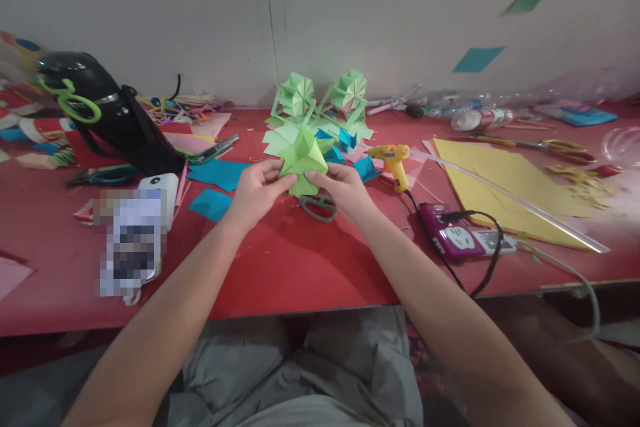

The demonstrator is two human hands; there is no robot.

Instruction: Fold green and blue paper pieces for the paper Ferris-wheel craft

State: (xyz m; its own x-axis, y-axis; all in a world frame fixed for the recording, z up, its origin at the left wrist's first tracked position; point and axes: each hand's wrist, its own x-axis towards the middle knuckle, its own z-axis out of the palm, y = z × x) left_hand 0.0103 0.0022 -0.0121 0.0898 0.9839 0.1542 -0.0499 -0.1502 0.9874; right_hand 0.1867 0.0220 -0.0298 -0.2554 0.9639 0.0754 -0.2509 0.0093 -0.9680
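Note:
Between both hands is a light green folded paper piece (303, 159), star-like with pointed flaps, held just above the red tabletop (300, 273). My left hand (260, 188) pinches its left side, thumb in front and fingers behind. On the opposite side, my right hand (345, 187) grips it the same way. Scissors (319, 208) with dark handles lie under the paper, their blades hidden. Several small blue folded paper pieces (347, 140) sit just behind and to the right. Farther back stand two pale green paper constructions (296, 93) with pleated round tops.
A yellow glue gun (397, 163) lies to the right, its cord running to a purple power strip (450, 233). Yellow paper sheets (500, 187) lie beyond. Left are blue sheets (220, 175), a phone (133, 240) and a black case (115, 113). Plastic bottles (483, 119) lie back right.

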